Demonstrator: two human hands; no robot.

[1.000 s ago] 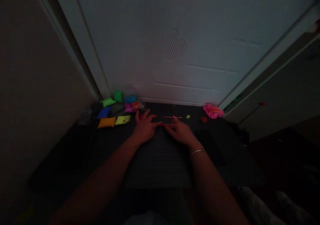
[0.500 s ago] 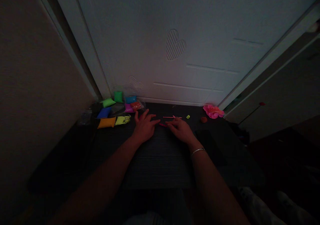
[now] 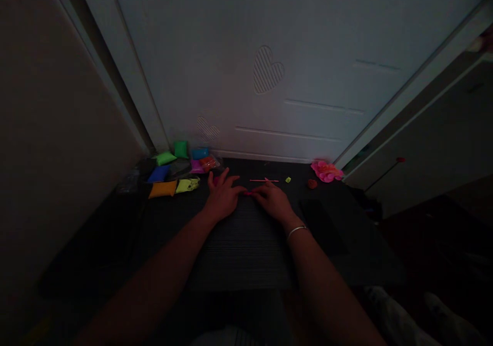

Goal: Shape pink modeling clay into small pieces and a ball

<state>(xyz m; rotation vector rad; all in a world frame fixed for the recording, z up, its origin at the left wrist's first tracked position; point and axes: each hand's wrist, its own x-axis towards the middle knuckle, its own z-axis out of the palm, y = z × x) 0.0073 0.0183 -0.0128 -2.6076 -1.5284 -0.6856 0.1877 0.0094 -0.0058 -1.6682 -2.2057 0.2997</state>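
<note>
A small bright pink strip of what looks like modelling clay (image 3: 249, 193) lies on the dark table between my hands. Spread fingers mark my left hand (image 3: 224, 198), whose index fingertip meets the strip's left end. My right hand (image 3: 274, 200) is closed, thumb and fingers pinching the strip's right end. Beside my left thumb sits a darker pink lump (image 3: 216, 180), partly hidden by the fingers. Just beyond my right hand lies a thin pink tool (image 3: 259, 180). A little yellow-green piece (image 3: 288, 180) is to its right.
Several coloured clay packets, including an orange one (image 3: 162, 189) and a yellow one (image 3: 187, 185), are gathered at the back left. At the back right are a pink petalled flower shape (image 3: 327, 171) and a reddish-brown ball (image 3: 311, 184). A white panel (image 3: 231, 79) rises behind the table.
My right hand has shifted slightly left, towards my left hand. The gap between the fingertips has narrowed around the pink strip. My left hand has hardly moved.
</note>
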